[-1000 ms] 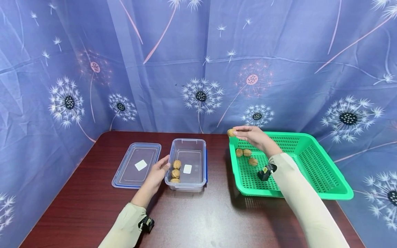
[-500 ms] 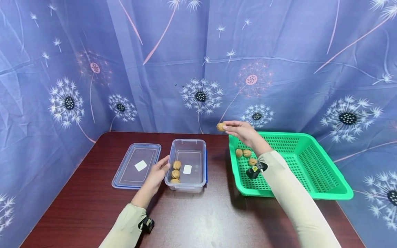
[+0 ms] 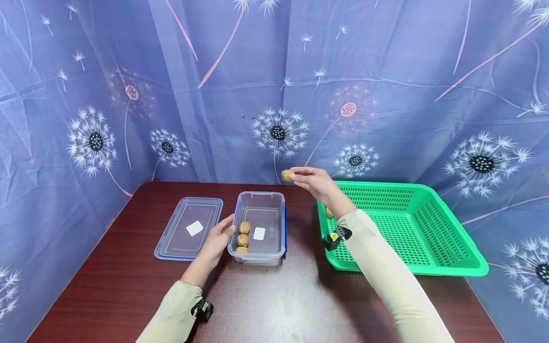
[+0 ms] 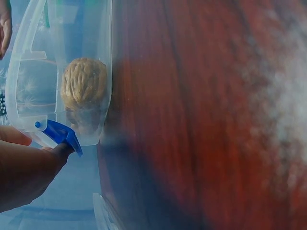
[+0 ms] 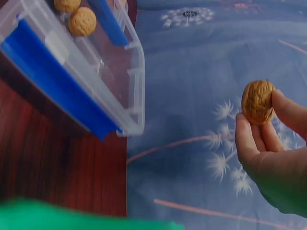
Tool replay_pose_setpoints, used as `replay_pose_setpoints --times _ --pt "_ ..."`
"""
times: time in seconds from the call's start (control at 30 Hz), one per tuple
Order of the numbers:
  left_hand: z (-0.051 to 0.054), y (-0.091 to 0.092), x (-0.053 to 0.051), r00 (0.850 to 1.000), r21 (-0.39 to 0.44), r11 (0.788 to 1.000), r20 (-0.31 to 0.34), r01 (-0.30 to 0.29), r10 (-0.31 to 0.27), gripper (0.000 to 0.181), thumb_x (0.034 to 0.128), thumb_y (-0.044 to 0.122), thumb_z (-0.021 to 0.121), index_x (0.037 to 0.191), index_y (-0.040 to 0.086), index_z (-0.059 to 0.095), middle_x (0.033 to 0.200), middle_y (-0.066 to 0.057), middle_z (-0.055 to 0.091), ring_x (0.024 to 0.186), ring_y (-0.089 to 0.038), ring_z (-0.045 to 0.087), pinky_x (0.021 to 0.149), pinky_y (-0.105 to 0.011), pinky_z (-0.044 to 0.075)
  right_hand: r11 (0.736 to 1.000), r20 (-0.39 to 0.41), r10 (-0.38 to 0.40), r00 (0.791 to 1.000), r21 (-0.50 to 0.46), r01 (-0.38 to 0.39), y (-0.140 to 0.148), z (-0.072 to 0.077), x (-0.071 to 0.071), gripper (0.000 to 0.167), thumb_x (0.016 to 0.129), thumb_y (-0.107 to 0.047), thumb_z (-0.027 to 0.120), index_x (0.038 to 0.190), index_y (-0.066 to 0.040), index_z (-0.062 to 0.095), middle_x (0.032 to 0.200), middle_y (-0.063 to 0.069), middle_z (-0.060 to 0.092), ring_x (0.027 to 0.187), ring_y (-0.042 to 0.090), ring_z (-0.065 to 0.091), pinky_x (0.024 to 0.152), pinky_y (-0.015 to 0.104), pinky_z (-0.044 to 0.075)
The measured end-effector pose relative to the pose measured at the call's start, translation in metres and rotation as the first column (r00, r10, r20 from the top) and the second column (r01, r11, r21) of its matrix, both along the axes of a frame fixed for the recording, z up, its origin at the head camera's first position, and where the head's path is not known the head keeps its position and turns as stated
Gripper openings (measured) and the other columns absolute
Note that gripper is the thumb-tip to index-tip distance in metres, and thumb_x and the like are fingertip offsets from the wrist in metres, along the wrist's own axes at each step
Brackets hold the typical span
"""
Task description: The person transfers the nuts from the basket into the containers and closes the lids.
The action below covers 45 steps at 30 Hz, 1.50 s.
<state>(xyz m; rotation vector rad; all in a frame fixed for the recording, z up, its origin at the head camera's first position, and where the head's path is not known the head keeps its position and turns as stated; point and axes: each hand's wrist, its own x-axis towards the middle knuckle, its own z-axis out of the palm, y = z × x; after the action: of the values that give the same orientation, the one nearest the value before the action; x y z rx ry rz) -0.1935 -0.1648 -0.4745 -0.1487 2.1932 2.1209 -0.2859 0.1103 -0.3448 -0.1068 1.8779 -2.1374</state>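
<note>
Thumb and fingertips of my right hand (image 3: 316, 183) pinch a walnut (image 3: 287, 175), held in the air between the box and the basket. In the right wrist view the same walnut (image 5: 258, 101) shows whole at the fingertips. My left hand (image 3: 214, 242) touches the left side of a clear plastic box (image 3: 274, 257); in the left wrist view it lies against a blue latch (image 4: 62, 135). Inside the box, walnuts (image 3: 243, 240) stand in a row along the left wall. A green basket (image 3: 467, 252) is at the right, with a walnut (image 3: 329, 212) partly visible beside my right forearm.
A clear lid (image 3: 177, 243) with a white sticker lies on the table (image 3: 274, 305) left of the box. Patterned blue cloth (image 3: 214, 119) hangs behind and along the sides of the table. The basket's left wall rises below my right forearm.
My right hand has carried the walnut leftward from above the basket's rim, and its forearm now covers some walnuts in the basket. The left hand and the box have stayed in place.
</note>
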Motion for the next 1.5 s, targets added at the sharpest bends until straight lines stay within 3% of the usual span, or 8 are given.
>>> replay_pose_setpoints --times 0.3,0.47,0.63,0.87,1.03,1.17,1.5 --pt "0.0 0.0 0.0 1.0 0.002 1.0 -0.004 -0.002 0.002 0.046 0.1003 0.002 0.041 0.146 -0.005 0.033 0.149 -0.028 0.033 0.138 -0.037 0.031 0.115 -0.046 0.024 0.997 0.006 -0.045 0.999 -0.058 0.046 -0.029 -0.01 0.005 0.042 0.09 0.005 0.061 0.13 0.013 0.05 0.103 0.006 0.065 0.089 0.009 0.063 0.106 0.038 0.041" --pt "0.001 0.0 0.0 1.0 0.002 1.0 -0.01 0.004 -0.004 0.047 0.1006 0.002 0.04 0.146 -0.005 0.033 0.149 -0.028 0.032 0.138 -0.037 0.031 0.116 -0.046 0.023 0.996 0.01 -0.077 0.997 -0.04 0.078 -0.044 -0.019 0.01 0.04 0.09 0.003 0.063 0.128 0.011 0.054 0.117 0.017 0.064 0.092 0.012 0.063 0.106 0.038 0.042" --pt "0.001 0.0 0.0 1.0 0.001 1.0 -0.014 0.005 -0.005 0.047 0.1005 0.002 0.04 0.146 -0.006 0.032 0.149 -0.028 0.032 0.138 -0.037 0.03 0.116 -0.046 0.023 0.995 0.019 -0.094 0.995 0.023 0.094 -0.059 -0.029 0.016 0.038 0.089 -0.002 0.067 0.125 0.006 0.059 0.124 0.018 0.062 0.096 0.014 0.064 0.104 0.038 0.044" --pt "0.0 0.0 0.0 1.0 -0.003 1.0 -0.012 0.008 -0.008 0.047 0.1006 0.003 0.041 0.146 -0.005 0.033 0.149 -0.028 0.033 0.138 -0.037 0.03 0.116 -0.047 0.023 0.991 0.002 -0.13 0.992 0.022 0.13 -0.076 -0.047 0.025 0.033 0.086 0.001 0.068 0.118 0.007 0.063 0.107 0.013 0.068 0.086 0.011 0.064 0.101 0.042 0.047" --pt "0.0 -0.001 0.001 1.0 0.002 1.0 -0.012 0.009 -0.009 0.047 0.1005 0.003 0.041 0.146 -0.005 0.033 0.149 -0.028 0.033 0.138 -0.038 0.03 0.116 -0.047 0.022 0.986 -0.016 -0.156 0.988 0.059 0.157 -0.086 -0.058 0.03 0.031 0.085 -0.002 0.071 0.114 0.005 0.066 0.096 0.007 0.07 0.08 0.008 0.062 0.087 0.031 0.053" --pt "0.001 -0.001 0.001 1.0 0.006 1.0 -0.009 0.005 -0.004 0.046 0.1004 0.002 0.041 0.145 -0.005 0.033 0.149 -0.028 0.033 0.138 -0.038 0.031 0.116 -0.047 0.023 0.981 -0.008 -0.178 0.984 0.083 0.178 -0.093 -0.067 0.034 0.031 0.084 -0.004 0.073 0.113 0.005 0.067 0.096 0.005 0.07 0.079 0.008 0.061 0.082 0.026 0.053" --pt "0.0 -0.001 0.0 1.0 0.005 1.0 -0.001 0.005 -0.005 0.047 0.1005 0.003 0.042 0.146 -0.005 0.034 0.149 -0.027 0.033 0.138 -0.037 0.031 0.115 -0.047 0.023 0.97 0.029 -0.215 0.976 0.124 0.21 -0.107 -0.092 0.037 0.03 0.084 -0.006 0.073 0.113 0.004 0.067 0.1 0.01 0.071 0.08 0.008 0.06 0.093 0.039 0.051"
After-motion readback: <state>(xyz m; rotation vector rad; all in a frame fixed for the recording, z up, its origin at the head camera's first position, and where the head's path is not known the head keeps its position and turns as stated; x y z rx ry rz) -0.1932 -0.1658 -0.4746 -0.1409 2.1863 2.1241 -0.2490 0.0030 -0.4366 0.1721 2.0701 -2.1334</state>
